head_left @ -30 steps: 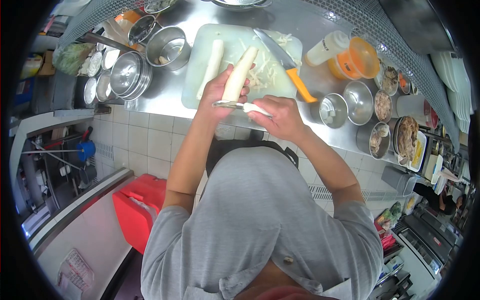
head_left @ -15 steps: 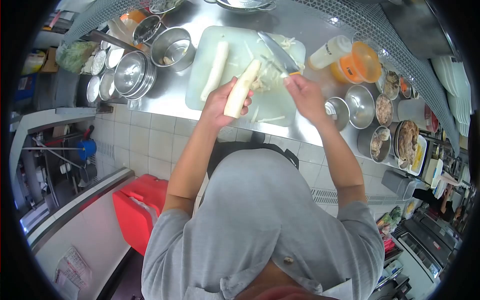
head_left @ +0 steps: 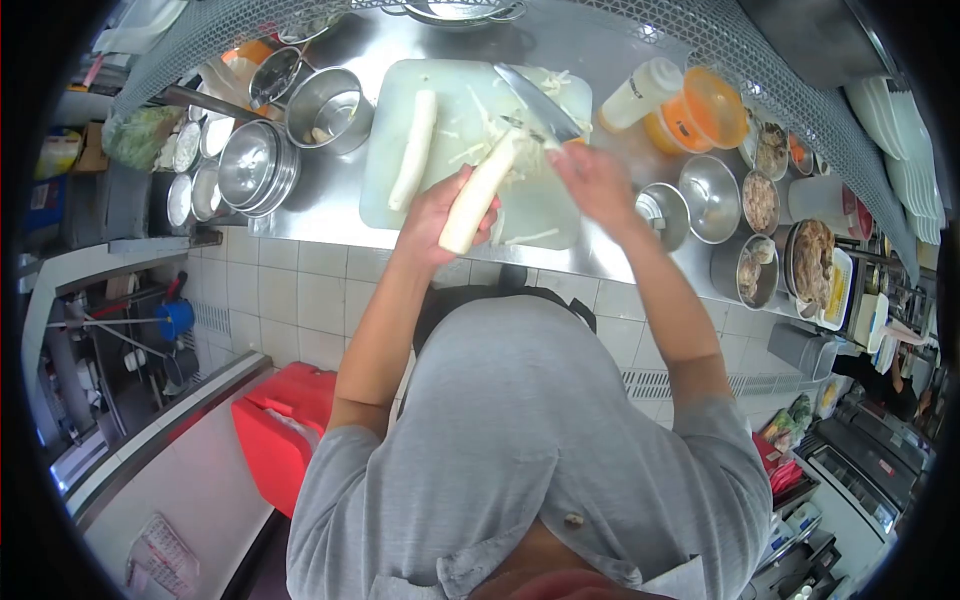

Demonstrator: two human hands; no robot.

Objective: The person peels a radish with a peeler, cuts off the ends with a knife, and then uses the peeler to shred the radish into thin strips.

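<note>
My left hand (head_left: 436, 220) is wrapped round a pale peeled root vegetable (head_left: 476, 200) over the front of the cutting board (head_left: 385, 150). My right hand (head_left: 597, 183), slightly blurred, grips a small peeler (head_left: 530, 131), whose head is at the upper end of the vegetable. A second pale root (head_left: 413, 150) lies on the left part of the board. Beyond my hands a wide-bladed knife (head_left: 540, 103) rests on the board among thin peel strips (head_left: 532, 238).
Metal bowls (head_left: 248, 165) and a steel pot (head_left: 329, 108) stand left of the board. To the right are a squeeze bottle (head_left: 641, 94), orange tubs (head_left: 712, 108), an empty bowl (head_left: 710, 198) and bowls of food (head_left: 761, 200). A person (head_left: 885, 383) is at far right.
My right hand and the peeler have moved slightly left and up the picture, toward the vegetable's upper end. The view has shifted, so the board and bowls appear a little further left.
</note>
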